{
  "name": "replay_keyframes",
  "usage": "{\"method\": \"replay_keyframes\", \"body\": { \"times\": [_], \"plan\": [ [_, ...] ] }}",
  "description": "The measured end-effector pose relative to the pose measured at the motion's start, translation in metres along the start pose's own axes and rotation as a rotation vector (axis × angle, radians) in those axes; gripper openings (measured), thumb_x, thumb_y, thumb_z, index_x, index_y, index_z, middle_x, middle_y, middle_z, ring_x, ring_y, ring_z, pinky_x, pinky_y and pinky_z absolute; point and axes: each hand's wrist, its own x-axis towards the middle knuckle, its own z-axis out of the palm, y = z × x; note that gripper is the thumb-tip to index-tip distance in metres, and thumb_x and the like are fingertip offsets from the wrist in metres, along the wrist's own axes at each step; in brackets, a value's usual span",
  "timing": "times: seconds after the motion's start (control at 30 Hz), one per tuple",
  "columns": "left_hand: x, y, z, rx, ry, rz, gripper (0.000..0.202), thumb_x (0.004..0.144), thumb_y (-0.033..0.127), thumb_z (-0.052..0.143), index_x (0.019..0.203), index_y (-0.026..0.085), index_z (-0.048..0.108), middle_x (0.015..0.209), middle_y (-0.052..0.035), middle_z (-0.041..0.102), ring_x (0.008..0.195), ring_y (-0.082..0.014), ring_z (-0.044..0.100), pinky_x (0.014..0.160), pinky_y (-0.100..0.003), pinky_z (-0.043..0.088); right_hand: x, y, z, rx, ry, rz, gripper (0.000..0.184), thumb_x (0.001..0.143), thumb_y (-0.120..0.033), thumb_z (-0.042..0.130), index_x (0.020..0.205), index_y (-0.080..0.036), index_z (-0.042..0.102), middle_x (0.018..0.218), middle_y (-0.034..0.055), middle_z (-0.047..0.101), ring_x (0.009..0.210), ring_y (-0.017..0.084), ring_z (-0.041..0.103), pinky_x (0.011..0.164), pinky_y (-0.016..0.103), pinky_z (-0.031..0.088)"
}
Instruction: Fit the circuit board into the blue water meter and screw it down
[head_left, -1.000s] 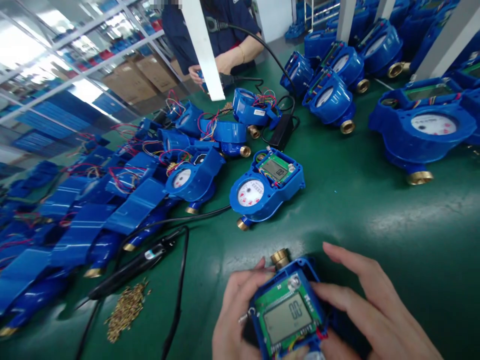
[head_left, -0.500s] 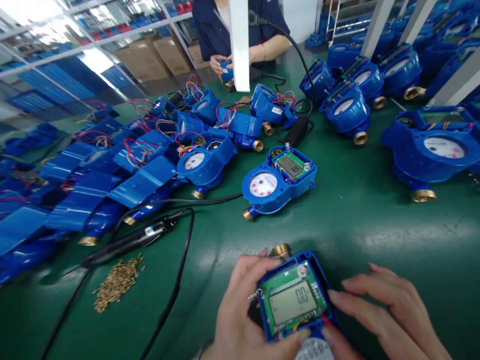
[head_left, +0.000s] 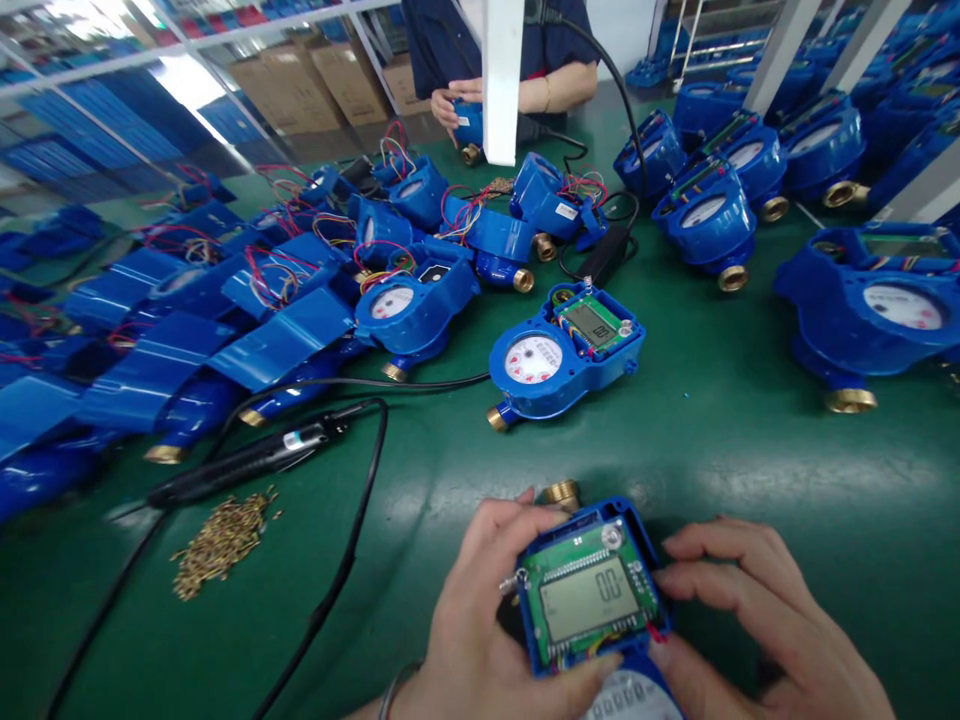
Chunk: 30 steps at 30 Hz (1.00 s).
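Factory assembly workshop. Long green-topped workbench (head_left: 750, 470) ran through room, crowded with rows of blue water meters (head_left: 709, 220), brass pipe ends showing, loose red and blue wires on many. Corded electric screwdriver (head_left: 247, 460) lay at left, near heap of small brass parts (head_left: 217, 540). Co-worker in dark work jacket (head_left: 442, 40) stood at far side, handling more of same. Far left, cardboard cartons (head_left: 289, 85) stacked behind glass partition (head_left: 112, 130). Far right, metal rack (head_left: 694, 40) by more blue meters.

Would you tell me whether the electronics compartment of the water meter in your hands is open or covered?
Open: the water meter has no lid on, so its green circuit board and LCD lie exposed.
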Motion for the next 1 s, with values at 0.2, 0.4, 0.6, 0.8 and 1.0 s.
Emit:
{"method": "replay_keyframes", "body": {
  "times": [0.2,0.4,0.6,0.8,1.0],
  "plan": [
    [-0.001,-0.005,0.002,-0.008,-0.003,0.026,0.063,0.066,0.035,0.079,0.121,0.026,0.049,0.106,-0.0042,0.053,0.105,-0.0237,0.056,0.092,-0.039,0.051,-0.001,0.003,-0.011,0.1,-0.116,0.014,0.028,0.083,-0.035,0.065,0.107,-0.021,0.062,0.109,0.0041,0.062,0.101,0.017,0.06,0.078,0.025,0.057],
    [0.0,-0.001,0.002,-0.026,0.004,0.027,0.062,0.068,0.033,0.078,0.121,0.026,0.048,0.106,-0.0047,0.053,0.1,-0.0219,0.056,0.086,-0.036,0.053,0.006,0.0,-0.011,0.074,0.081,-0.046,0.016,0.089,-0.025,0.06,0.104,-0.022,0.065,0.099,0.0027,0.065,0.096,0.02,0.058,0.08,0.035,0.049],
    [0.001,0.003,0.003,-0.013,0.03,0.029,0.063,0.065,0.029,0.079,0.12,0.024,0.049,0.106,-0.0054,0.053,0.098,-0.0221,0.057,0.087,-0.038,0.054,0.012,-0.006,-0.005,0.142,0.158,-0.061,0.018,0.085,-0.011,0.061,0.098,-0.021,0.068,0.09,0.0012,0.068,0.084,0.018,0.06,0.085,0.041,0.043],
    [-0.001,0.006,0.004,-0.016,0.013,-0.048,0.061,0.064,0.024,0.078,0.119,0.027,0.051,0.109,-0.0053,0.051,0.1,-0.0218,0.057,0.087,-0.037,0.054,0.019,-0.002,-0.013,0.125,0.104,-0.131,0.015,0.084,-0.01,0.06,0.094,-0.018,0.068,0.083,0.0018,0.067,0.079,0.018,0.06,0.078,0.038,0.045],
    [-0.001,0.009,0.005,-0.057,0.026,-0.107,0.062,0.062,0.021,0.08,0.117,0.029,0.052,0.108,-0.0033,0.051,0.096,-0.0189,0.06,0.083,-0.032,0.057,0.017,0.013,-0.022,-0.063,-0.082,-0.31,0.019,0.079,-0.013,0.065,0.095,-0.022,0.07,0.09,0.0012,0.068,0.081,0.019,0.062,0.083,0.04,0.045]
  ]
}}
